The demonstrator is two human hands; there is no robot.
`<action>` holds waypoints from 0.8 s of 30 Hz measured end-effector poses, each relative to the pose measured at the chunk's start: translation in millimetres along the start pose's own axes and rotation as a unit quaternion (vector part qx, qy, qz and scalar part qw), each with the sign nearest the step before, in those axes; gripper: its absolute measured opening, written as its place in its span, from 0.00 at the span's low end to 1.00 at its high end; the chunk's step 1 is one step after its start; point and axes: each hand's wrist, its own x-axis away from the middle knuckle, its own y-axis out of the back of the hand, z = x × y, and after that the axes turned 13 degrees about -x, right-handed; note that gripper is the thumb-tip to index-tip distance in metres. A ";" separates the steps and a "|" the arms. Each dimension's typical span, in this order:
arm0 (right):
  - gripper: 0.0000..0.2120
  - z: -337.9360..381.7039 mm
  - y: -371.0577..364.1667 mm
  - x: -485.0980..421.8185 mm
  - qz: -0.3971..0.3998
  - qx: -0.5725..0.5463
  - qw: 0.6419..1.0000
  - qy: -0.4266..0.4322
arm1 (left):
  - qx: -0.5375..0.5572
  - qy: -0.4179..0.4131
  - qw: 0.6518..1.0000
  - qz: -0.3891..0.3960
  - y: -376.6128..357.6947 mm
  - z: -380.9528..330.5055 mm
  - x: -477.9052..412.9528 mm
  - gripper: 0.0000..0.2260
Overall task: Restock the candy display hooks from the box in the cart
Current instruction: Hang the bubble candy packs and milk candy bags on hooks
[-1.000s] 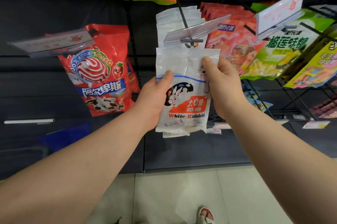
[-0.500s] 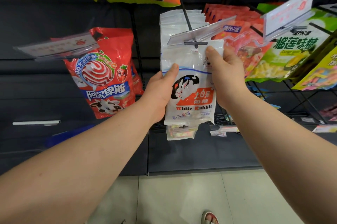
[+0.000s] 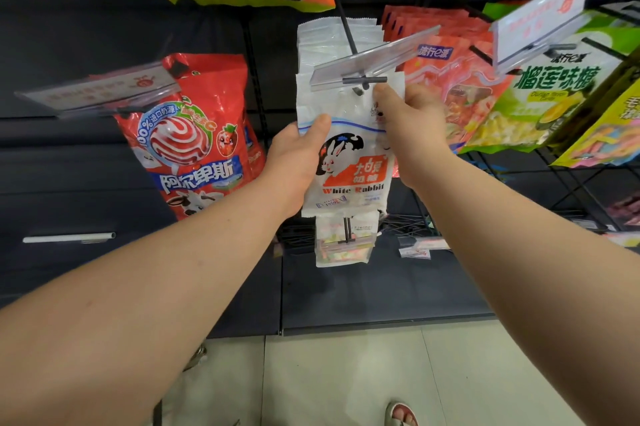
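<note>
Left hand [image 3: 298, 162] grips the White Rabbit bag [image 3: 349, 165] on its 9 o'clock edge, thumb on the front. Right hand [image 3: 408, 127] pinches the top at 1 o'clock, beside the hook tip [image 3: 358, 91]. Can't tell if the hole is threaded. I'd hold the top flat, line up the hole, then push back onto the hung bags [image 3: 329, 41]. Price strip [image 3: 374, 61] crowds 12 o'clock. Red lollipop bag [image 3: 194, 134] is near at 9, pink bags [image 3: 457, 79] at 3.

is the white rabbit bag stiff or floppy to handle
Probably floppy: the White Rabbit bag buckles where the left hand and right hand pinch its edges. Likely light, since pinches alone carry it. Glossy film may be slippery.
</note>
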 end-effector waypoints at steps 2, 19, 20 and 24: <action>0.22 -1.7 -2.6 -7.0 -0.002 0.022 1.000 0.006 | -0.025 -0.006 0.999 -0.021 -0.2 -2.7 -6.6 0.07; 0.20 -8.5 16.6 -22.5 0.078 0.095 0.991 -0.054 | -0.207 -0.163 0.964 -0.037 11.0 -1.5 -40.6 0.14; 0.19 -7.6 14.7 -25.6 0.074 0.093 0.991 -0.064 | -0.205 -0.161 0.964 -0.042 9.6 -2.2 -43.4 0.14; 0.15 -5.4 5.3 -39.8 0.049 0.094 0.990 -0.093 | -0.217 -0.134 0.964 -0.070 3.6 -7.7 -56.2 0.16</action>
